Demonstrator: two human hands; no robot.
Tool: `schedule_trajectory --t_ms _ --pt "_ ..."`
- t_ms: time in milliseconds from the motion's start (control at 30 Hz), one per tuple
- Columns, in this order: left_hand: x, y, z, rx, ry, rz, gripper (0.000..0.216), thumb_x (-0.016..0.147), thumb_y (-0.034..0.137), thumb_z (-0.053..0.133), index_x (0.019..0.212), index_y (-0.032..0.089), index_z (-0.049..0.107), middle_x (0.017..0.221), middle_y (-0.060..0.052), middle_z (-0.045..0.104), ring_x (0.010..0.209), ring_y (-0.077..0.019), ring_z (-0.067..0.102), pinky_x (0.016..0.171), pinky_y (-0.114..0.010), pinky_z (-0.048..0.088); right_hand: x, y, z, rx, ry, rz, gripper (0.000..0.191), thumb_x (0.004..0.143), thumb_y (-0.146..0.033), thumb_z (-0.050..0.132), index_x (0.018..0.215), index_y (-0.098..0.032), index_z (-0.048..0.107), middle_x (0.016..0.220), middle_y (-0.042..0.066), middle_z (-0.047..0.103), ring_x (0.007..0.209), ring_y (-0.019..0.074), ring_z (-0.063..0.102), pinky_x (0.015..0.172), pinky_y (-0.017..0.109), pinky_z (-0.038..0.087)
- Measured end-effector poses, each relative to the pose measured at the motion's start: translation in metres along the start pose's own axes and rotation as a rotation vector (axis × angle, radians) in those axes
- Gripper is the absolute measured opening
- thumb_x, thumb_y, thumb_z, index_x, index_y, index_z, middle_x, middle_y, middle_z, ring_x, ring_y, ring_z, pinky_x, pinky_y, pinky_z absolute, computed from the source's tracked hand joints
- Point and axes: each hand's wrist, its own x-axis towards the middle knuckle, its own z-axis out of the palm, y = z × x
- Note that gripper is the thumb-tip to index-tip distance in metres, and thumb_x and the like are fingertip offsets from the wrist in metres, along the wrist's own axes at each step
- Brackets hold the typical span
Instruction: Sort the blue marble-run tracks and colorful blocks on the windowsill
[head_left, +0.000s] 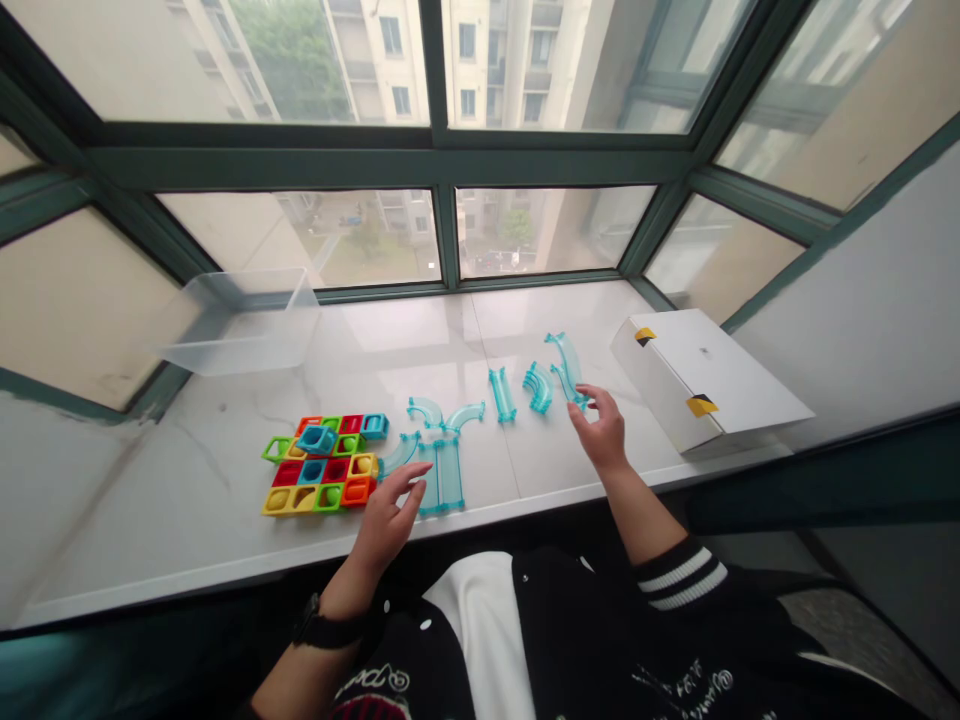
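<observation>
Blocks on sill, left of tracks. Tub behind blocks, far left. Box at right end. Tracks between blocks and box: cluster beside blocks, others toward box. Left hand by cluster, right hand by track nearest box.

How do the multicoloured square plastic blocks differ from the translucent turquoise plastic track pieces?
Colour: the blocks mix red, yellow, green and blue; the track pieces are all turquoise.
Shape: the blocks are squarish; the track pieces are elongated, some curved.
Arrangement: the blocks sit clustered together; several track pieces lie apart.
Both are on the white countertop.
</observation>
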Motion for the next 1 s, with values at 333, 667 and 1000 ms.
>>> schedule_trajectory --t_ms 333,667,1000 --pt "0.001 0.000 -0.001 0.003 0.021 -0.040 0.033 0.101 0.045 0.058 0.120 0.025 0.075 0.123 -0.009 0.076 0.114 -0.0260 0.073 0.091 -0.040 0.065 0.030 0.093 0.004 -0.241 -0.089 0.122 0.026 0.088 -0.040 0.064 0.103 -0.023 0.075 0.122 0.012 0.077 0.120 0.0329 0.066 0.104 0.050 0.052" --pt "-0.002 -0.007 -0.003 0.013 0.029 -0.060 0.033 0.101 0.046 0.058 0.119 0.024 0.075 0.123 -0.010 0.076 0.112 -0.0258 0.073 0.092 -0.040 0.065 0.028 0.113 0.035 -0.289 -0.171 0.124 0.026 0.089 -0.039 0.062 0.103 -0.022 0.076 0.120 0.012 0.078 0.116 0.0321 0.067 0.107 0.048 0.049" --pt "0.000 -0.010 -0.001 0.009 0.030 -0.069 0.032 0.101 0.046 0.058 0.117 0.025 0.076 0.121 -0.009 0.077 0.110 -0.0251 0.073 0.091 -0.039 0.065 0.018 0.121 0.037 -0.292 -0.207 0.156 0.023 0.088 -0.037 0.062 0.101 -0.022 0.074 0.114 0.012 0.077 0.112 0.0309 0.067 0.106 0.046 0.050"
